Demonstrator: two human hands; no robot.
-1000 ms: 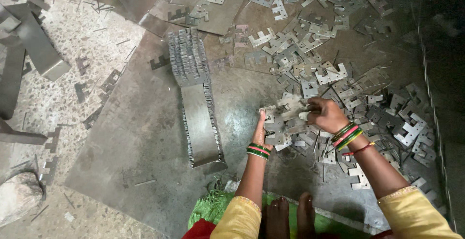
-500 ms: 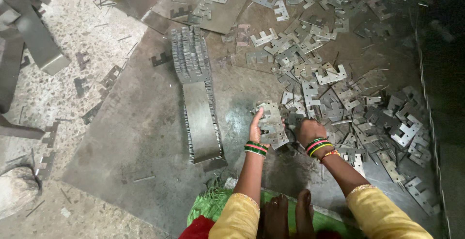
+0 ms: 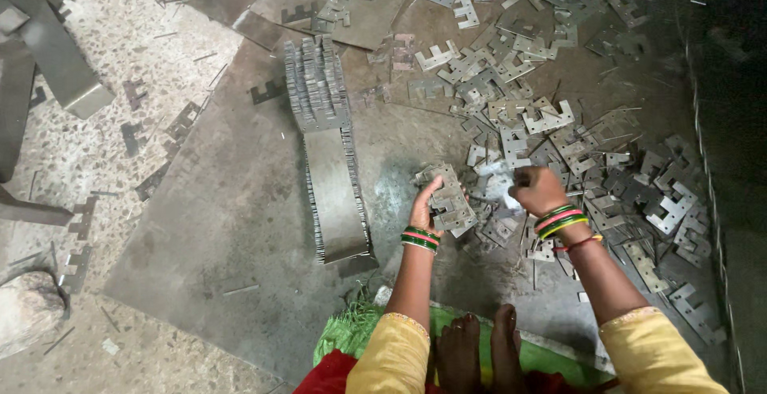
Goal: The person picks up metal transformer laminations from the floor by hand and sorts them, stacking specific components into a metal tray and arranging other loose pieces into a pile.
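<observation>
While the person sits on the floor, the left hand point(image 3: 426, 206) holds a small stack of stamped metal plates point(image 3: 449, 200), fingers curled behind it and thumb pressed on its near edge, so the stack stands just beyond the fingertips. The right hand point(image 3: 537, 189) is closed over one loose plate in the scattered pile point(image 3: 591, 154) beside it; how the fingers pinch it I cannot tell. These plates look thin, stiff and light, but with sharp edges and notches, so I judge it safer to take them by the flat faces. Compared with half a second ago, the right hand has moved away from the stack toward the pile. A long row of stacked plates point(image 3: 329, 162) lies left of the left fingers.
</observation>
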